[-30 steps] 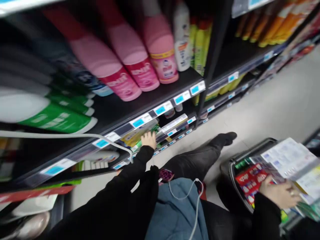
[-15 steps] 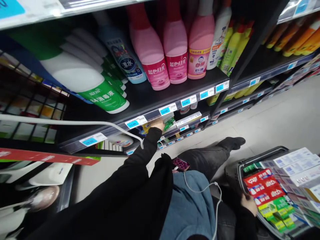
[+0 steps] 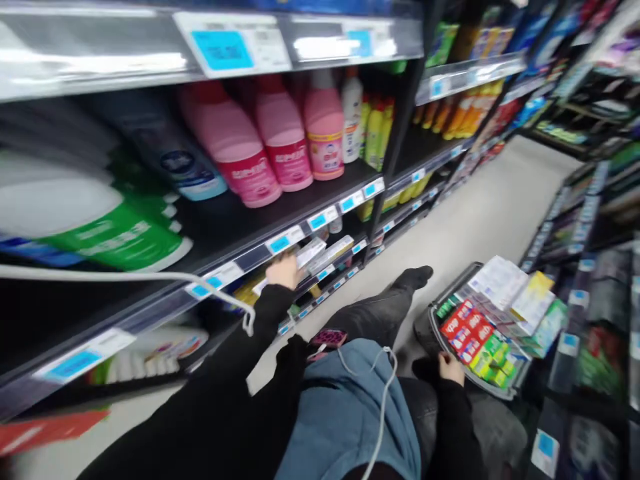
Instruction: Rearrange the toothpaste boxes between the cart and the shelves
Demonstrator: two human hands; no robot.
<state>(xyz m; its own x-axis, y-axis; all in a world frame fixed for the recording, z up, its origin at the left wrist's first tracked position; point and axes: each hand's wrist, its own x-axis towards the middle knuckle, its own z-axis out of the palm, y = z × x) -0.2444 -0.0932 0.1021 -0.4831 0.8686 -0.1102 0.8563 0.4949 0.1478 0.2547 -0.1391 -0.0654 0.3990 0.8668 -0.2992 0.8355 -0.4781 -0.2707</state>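
My left hand (image 3: pixel 283 271) reaches under the front edge of the middle shelf, closed round a long white box (image 3: pixel 311 252) on the shelf below; its fingertips are hidden. Another white box (image 3: pixel 334 255) lies just to the right of it. Down at the right, my right hand (image 3: pixel 451 369) is closed on the near rim of a dark shopping basket (image 3: pixel 434 337). The basket holds red packs (image 3: pixel 467 331), green and yellow packs (image 3: pixel 495 360) and white cartons (image 3: pixel 497 280).
Pink bottles (image 3: pixel 285 150) and a green-labelled white bottle (image 3: pixel 120 233) stand on the shelf above my left hand. A white cable (image 3: pixel 150 272) crosses in front of the shelf. A patterned phone (image 3: pixel 329 339) rests at my lap. Floor (image 3: pixel 480 193) stretches along the aisle between shelves.
The view has swung right and up, showing more of the aisle. My left hand now has the white box in it, where green packaging showed beside it before. My right hand stays at the basket rim.
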